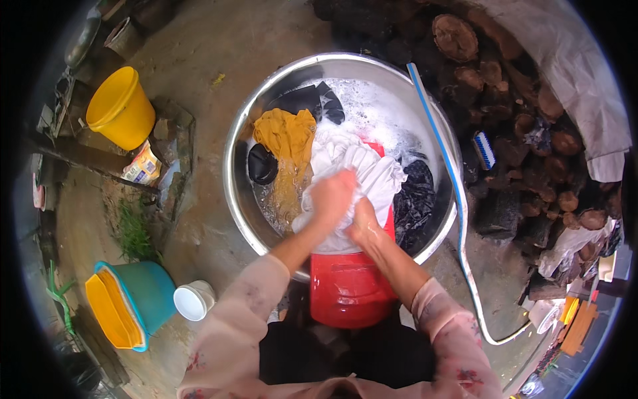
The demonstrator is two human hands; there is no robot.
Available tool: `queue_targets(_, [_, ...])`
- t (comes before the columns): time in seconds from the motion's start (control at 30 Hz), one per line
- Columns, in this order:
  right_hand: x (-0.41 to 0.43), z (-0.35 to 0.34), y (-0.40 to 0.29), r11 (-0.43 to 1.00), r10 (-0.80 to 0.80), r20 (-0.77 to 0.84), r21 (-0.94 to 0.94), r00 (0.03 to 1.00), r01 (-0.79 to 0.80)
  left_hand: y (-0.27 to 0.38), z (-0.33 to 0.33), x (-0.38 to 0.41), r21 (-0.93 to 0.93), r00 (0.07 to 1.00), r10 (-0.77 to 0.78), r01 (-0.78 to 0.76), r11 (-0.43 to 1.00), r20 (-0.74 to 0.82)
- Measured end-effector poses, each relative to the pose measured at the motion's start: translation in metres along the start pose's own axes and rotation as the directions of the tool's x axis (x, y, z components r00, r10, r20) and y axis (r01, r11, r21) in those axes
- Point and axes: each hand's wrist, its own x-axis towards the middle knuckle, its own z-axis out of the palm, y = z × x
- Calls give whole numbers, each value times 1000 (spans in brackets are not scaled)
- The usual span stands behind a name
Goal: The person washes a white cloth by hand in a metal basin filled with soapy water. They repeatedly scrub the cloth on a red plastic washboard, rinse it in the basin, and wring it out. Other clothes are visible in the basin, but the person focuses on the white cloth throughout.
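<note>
A bunched white garment lies over a red plastic washboard, which leans into a large round metal basin. My left hand, blurred, is clenched on the cloth near the board's middle. Just right of it and slightly lower, my right hand grips the same fabric. Foamy water fills the basin around the board. Beside the white cloth on the left is a mustard-yellow garment, partly under water. Dark cloth floats at the far side, and a black wet fabric sits at the right.
A white-and-blue hose hangs over the basin's right rim and runs along the floor. Stacked firewood stands right, with a blue-and-white scrub brush on it. Left are a yellow bucket, a teal bucket and a white tub.
</note>
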Motion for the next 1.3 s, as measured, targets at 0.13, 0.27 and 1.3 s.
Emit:
queue_targets(0.13, [-14, 9, 9, 998, -59, -180, -15, 982, 57, -42, 31, 1, 86, 940, 263, -250, 964, -217])
queue_targets(0.27, [-14, -41, -6, 342, 197, 288, 876, 937, -341, -89, -24, 25, 99, 935, -80, 121, 988, -346])
queue_targets(1.3, [19, -41, 12, 120, -569, 297, 952, 767, -280, 21, 23, -6, -172, 843, 200, -323, 931, -500])
